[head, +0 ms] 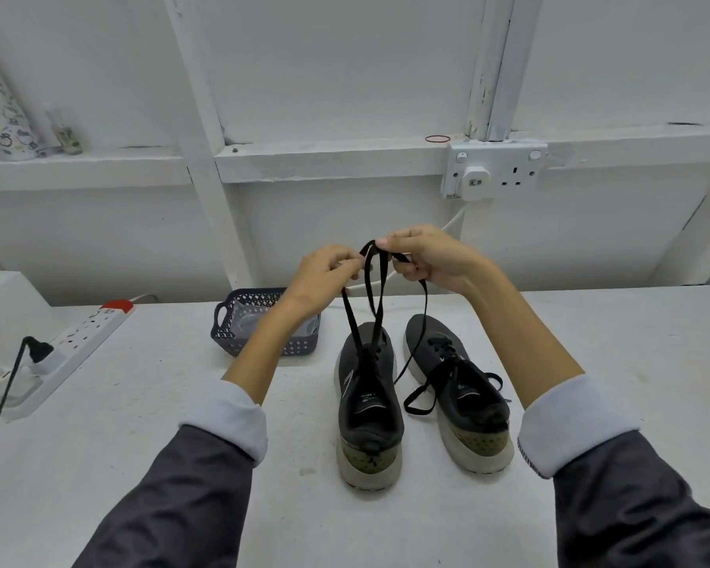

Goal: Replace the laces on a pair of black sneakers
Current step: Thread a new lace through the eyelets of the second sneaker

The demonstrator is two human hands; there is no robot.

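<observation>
Two black sneakers with pale soles stand side by side on the white table, heels toward me: the left sneaker (367,407) and the right sneaker (458,393). A black lace (380,289) rises taut from the left sneaker's eyelets up to my hands. My left hand (324,276) pinches one strand of it, and my right hand (423,258) pinches the looped top just beside it, above the shoes. One strand trails down from my right hand to the table between the shoes. The right sneaker keeps its own lace (423,397), loose and spilling onto the table.
A dark plastic basket (238,321) sits behind my left wrist. A white power strip (72,346) with a black plug lies at the left. A wall socket (494,170) with a white cable hangs above the table's back edge. A patterned bottle (1,104) stands on the ledge.
</observation>
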